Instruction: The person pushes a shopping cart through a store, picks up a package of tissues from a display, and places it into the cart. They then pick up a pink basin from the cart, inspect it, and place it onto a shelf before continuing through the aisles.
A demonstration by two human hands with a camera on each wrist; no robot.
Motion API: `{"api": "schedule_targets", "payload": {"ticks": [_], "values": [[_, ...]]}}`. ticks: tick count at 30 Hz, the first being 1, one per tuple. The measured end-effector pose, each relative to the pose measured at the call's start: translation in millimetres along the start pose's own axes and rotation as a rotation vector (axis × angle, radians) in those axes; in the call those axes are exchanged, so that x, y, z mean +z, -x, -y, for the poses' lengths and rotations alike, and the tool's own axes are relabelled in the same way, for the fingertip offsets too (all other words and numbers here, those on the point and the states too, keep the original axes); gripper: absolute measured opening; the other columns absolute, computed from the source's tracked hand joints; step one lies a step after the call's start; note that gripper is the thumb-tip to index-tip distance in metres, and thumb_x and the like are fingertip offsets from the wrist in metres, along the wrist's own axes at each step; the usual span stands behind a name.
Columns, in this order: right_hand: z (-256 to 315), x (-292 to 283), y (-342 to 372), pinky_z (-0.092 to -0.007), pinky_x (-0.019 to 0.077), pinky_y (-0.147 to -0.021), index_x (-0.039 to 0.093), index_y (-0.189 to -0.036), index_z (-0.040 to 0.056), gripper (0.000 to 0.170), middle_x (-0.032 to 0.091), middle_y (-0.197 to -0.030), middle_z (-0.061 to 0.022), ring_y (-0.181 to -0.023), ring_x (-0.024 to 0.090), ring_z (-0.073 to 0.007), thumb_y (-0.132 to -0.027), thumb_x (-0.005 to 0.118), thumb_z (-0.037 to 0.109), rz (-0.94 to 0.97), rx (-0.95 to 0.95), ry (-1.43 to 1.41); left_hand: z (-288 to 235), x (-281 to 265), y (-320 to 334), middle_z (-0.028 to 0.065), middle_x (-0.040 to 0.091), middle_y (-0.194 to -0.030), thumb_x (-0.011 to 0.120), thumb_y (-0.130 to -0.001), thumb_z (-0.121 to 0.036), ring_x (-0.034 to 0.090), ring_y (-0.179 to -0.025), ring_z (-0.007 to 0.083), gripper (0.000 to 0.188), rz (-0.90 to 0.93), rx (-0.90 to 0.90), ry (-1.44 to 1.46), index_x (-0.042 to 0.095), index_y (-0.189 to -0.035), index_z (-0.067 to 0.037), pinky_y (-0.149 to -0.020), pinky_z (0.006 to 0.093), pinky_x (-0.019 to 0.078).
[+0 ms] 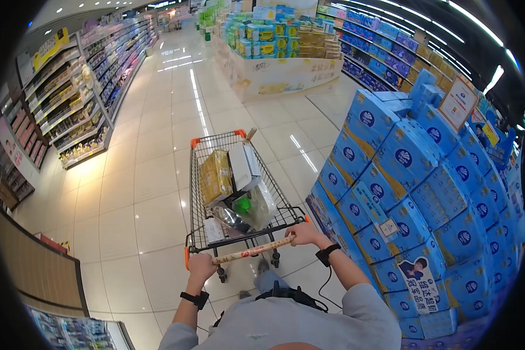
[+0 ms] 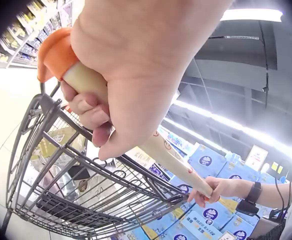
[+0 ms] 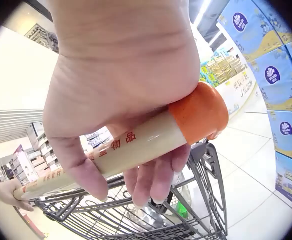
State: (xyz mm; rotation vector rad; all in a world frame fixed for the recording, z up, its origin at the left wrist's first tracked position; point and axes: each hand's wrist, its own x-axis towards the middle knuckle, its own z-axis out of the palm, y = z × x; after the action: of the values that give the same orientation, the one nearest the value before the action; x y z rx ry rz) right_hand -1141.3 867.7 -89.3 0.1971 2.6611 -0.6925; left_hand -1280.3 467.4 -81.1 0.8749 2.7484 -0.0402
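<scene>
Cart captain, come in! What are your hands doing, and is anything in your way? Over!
Left hand, right hand: both gripping handlebar. Shopping cart: loaded, gold package aboard. Vinda cartons stacked close on right; white display farther ahead.

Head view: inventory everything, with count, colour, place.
Cart: one, black, centre
Handlebar: one, cream, near end
Pack: one, gold, cart left
Box: one, white, cart right
Plastic: some, clear, in cart
Green item: one, in cart
Cartons: many, blue, right
Sign: one, white, atop cartons
Display: one, pale, far centre
Shelving: several, multicoloured, left, far right
Floor: tiled, pale, beneath
Left hand: one, handlebar's left
Right hand: one, handlebar's right
Wristbands: two, black, wrists
Shirt: one, grey, bottom
</scene>
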Motion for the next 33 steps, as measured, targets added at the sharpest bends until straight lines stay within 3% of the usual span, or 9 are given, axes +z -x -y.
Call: {"api": "schedule_targets", "payload": {"ticks": [9,16,20,25,28,33], "values": [[-65,-96,-143,-0.0367,0.0539,-0.075,0.074,-0.109,0.0203,0.052,0.075,-0.091,-0.0051,-0.084,0.070,-0.0251,-0.058,0.071,0.030,-0.032,0.010,-0.048,1,-28,-196,0.0138,0.069,-0.070,0.070,-0.074,-0.032,0.069,-0.070,0.0321,0.023,-0.025,0.031,-0.043,0.075,-0.074,-0.010,-0.066,0.0434,0.0547],[-132,-168,-258,-0.0381,0.0543,-0.076,0.076,-0.105,0.0209,0.047,0.073,-0.085,-0.0074,-0.084,0.070,-0.0276,-0.059,0.072,0.034,-0.073,0.019,-0.005,-13,-61,-348,0.0142,0.070,-0.071,0.070,-0.075,-0.035,0.070,-0.071,0.0323,0.026,-0.038,0.057,-0.056,0.076,-0.075,-0.010,-0.067,0.0426,0.0558],[-170,-213,-324,-0.0386,0.0543,-0.077,0.075,-0.107,0.0203,0.050,0.074,-0.085,-0.0075,-0.085,0.070,-0.0275,-0.059,0.073,0.035,0.001,0.046,0.039,-26,-78,-433,0.0156,0.070,-0.072,0.070,-0.075,-0.033,0.070,-0.072,0.0329,0.024,0.006,0.047,-0.040,0.076,-0.076,-0.010,-0.067,0.0437,0.0565],[-218,-267,-395,-0.0344,0.0544,-0.074,0.073,-0.110,0.0194,0.051,0.074,-0.081,-0.0029,-0.081,0.071,-0.0196,-0.060,0.072,0.031,0.087,0.101,-0.017,-39,-88,-534,0.0160,0.069,-0.072,0.070,-0.074,-0.029,0.070,-0.072,0.0333,0.021,-0.068,0.086,-0.014,0.074,-0.074,-0.009,-0.068,0.0442,0.0558],[-244,-301,-438,-0.0304,0.0531,-0.070,0.074,-0.107,0.0192,0.047,0.073,-0.077,-0.0011,-0.076,0.071,-0.0150,-0.060,0.073,0.028,0.151,0.159,-0.050,-54,-111,-593,0.0160,0.069,-0.071,0.071,-0.073,-0.030,0.069,-0.073,0.0333,0.021,0.012,0.041,0.027,0.074,-0.074,-0.009,-0.068,0.0443,0.0554],[-283,-350,-496,-0.0301,0.0536,-0.068,0.073,-0.107,0.0174,0.046,0.073,-0.076,-0.0016,-0.073,0.071,-0.0144,-0.065,0.073,0.036,0.260,0.189,-0.117,-69,-126,-686,0.0146,0.067,-0.068,0.072,-0.071,-0.031,0.067,-0.068,0.0339,0.022,-0.025,0.086,0.034,0.074,-0.074,-0.008,-0.066,0.0438,0.0548]]}}
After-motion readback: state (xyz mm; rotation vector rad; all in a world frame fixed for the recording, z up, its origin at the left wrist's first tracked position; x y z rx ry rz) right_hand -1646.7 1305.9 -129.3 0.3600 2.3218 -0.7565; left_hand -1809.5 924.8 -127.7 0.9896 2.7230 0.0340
